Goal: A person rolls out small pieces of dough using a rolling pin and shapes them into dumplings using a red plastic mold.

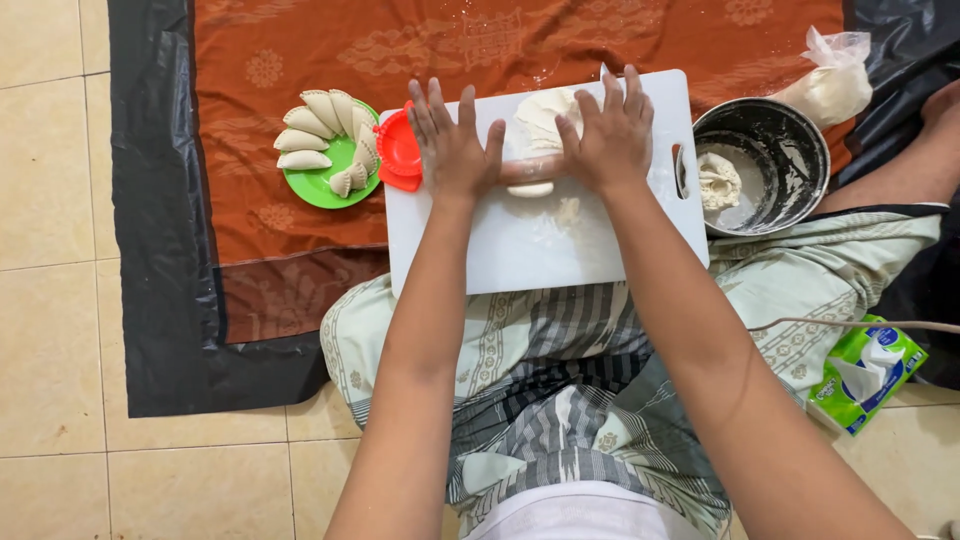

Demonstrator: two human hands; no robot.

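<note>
Tiled floor, orange cloth, white cutting board (560, 250). Left hand (455, 145) and right hand (608, 135), fingers spread flat, press a rolling pin (530, 172) over dough (540, 115) beneath the fingertips; uneven pressure could tear the sheet.

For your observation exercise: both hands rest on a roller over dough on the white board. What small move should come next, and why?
Probably push the roller forward over the dough. The left hand and right hand lie flat on it, and most of the dough lies beyond it on the white cutting board, looking thick and uneven.
</note>
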